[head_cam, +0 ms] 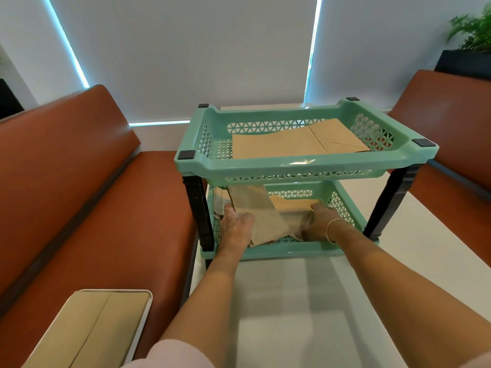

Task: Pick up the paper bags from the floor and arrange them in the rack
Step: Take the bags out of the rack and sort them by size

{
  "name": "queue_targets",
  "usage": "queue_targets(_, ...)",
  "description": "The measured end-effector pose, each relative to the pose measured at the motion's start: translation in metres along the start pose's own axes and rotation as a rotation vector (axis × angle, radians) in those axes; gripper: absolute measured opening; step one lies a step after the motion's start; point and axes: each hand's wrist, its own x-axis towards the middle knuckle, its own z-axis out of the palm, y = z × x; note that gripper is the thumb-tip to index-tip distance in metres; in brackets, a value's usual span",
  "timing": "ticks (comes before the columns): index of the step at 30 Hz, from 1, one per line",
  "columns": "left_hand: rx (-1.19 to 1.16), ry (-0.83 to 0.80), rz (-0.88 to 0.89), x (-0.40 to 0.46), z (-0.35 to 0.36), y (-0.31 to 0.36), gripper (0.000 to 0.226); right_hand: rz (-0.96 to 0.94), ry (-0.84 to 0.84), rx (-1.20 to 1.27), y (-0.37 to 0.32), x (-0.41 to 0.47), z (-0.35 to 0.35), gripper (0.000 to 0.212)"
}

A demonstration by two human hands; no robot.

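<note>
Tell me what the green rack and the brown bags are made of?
The rack looks like glossy moulded plastic: shiny rim, cut-out lattice walls. Its black legs may be plastic too; hard to tell. The bags look like matte brown paper, flat with sharp fold lines.

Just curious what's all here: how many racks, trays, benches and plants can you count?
Green two-tier rack: 1
White tray holding paper bags: 1
Brown padded benches: 2
Potted plant: 1
Total: 5

Café-style booth (79, 181), white table (292, 301)
</note>
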Motion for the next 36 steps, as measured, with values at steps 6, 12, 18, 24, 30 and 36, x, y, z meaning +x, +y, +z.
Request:
queue_targets(6, 0.01, -0.002, 0.026, -0.001, 0.0, 0.0, 0.037, -0.085, 0.118, -0.3, -0.003, 0.004, -0.001, 0.082)
queue_targets(12, -0.012, 0.013, 0.045, 0.0, 0.0, -0.001, 0.039, -0.049, 0.307, -0.022, -0.002, 0.001, -0.016, 0.029)
queue_targets(18, -0.014, 0.043, 0.052, -0.003, -0.001, 0.003, 0.039, 0.136, 0.384, 0.717, 0.004, -0.002, -0.036, 0.032)
queue_targets(24, 0.003, 0.068, 0.014, -0.005, 0.0, 0.004, 0.039, 0.159, 0.158, 1.06, -0.023, -0.007, -0.027, 0.017)
queue_targets(30, 0.006, 0.06, 0.037, -0.008, -0.001, 0.005, 0.049, 0.111, 0.015, 1.039, -0.048, -0.014, 0.003, 0.032)
queue_targets(36, 0.052, 0.029, 0.019, -0.008, -0.001, 0.003, 0.079, 0.029, 0.044, 0.858, -0.059, -0.02, 0.016, 0.031)
